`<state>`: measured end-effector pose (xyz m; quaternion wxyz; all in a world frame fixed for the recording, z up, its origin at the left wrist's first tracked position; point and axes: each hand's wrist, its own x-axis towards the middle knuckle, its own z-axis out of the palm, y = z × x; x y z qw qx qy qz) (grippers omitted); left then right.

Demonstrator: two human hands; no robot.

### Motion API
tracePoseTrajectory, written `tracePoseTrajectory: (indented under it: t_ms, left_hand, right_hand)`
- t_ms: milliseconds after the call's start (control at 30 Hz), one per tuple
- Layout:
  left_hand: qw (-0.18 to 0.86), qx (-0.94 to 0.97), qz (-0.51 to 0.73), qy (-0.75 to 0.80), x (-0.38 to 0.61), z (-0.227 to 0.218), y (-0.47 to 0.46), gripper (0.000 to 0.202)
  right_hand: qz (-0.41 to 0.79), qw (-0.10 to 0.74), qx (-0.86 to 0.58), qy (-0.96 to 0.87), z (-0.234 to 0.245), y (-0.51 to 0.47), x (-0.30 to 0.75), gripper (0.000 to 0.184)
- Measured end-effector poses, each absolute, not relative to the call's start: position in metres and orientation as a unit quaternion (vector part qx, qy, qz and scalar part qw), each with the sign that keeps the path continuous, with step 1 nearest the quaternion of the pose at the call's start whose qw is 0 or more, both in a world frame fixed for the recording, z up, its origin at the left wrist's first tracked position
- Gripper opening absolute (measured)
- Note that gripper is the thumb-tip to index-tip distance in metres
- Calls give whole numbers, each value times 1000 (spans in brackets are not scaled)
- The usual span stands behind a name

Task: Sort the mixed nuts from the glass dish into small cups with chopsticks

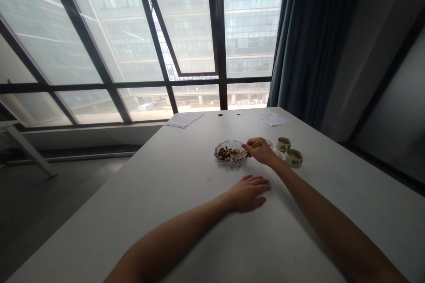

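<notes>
With the glass bowl (pixel 231 165) as hub of the dial on the white table (pixel 166 194), the right hand (pixel 261 152) sits at 3 o'clock, gripping chopsticks (pixel 241 154) whose tips reach in among brown and yellowish pieces (pixel 226 154). Farther along 3 o'clock stand two marked cups (pixel 294 158). The left hand (pixel 249 193) lies palm down at 5. Papers rest at 10 (pixel 183 119) and 2; a tilted-out window pane (pixel 186 31) hangs toward 11.

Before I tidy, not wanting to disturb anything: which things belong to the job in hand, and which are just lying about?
In use: chopsticks, in the right hand; glass bowl; brown pieces in it; perhaps lettered cups, white dishes.

Lying about, it seems: left papers; right papers; dark round object.
</notes>
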<state>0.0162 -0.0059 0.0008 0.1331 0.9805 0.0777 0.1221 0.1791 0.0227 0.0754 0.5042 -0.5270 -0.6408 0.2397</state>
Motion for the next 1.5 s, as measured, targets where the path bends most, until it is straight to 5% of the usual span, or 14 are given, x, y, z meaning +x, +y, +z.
tracePoseTrajectory:
  t_ms: [667,933,1133,1500]
  left_hand:
    - [128,981,123,77,17,1,-6,46]
    - [129,983,103,81,15,3,-6,48]
    - [144,981,105,82,15,3,-5,48]
    - [150,980,96,85,13,4,-3,50]
  right_hand:
    - [119,506,-525,-674,80,13,170,47]
    - [104,570,-547,-604,148,-24,214,48]
    - [24,517,-676,-526,183,-74,299,34]
    - [218,523,-712,-414,143,-36,339,27]
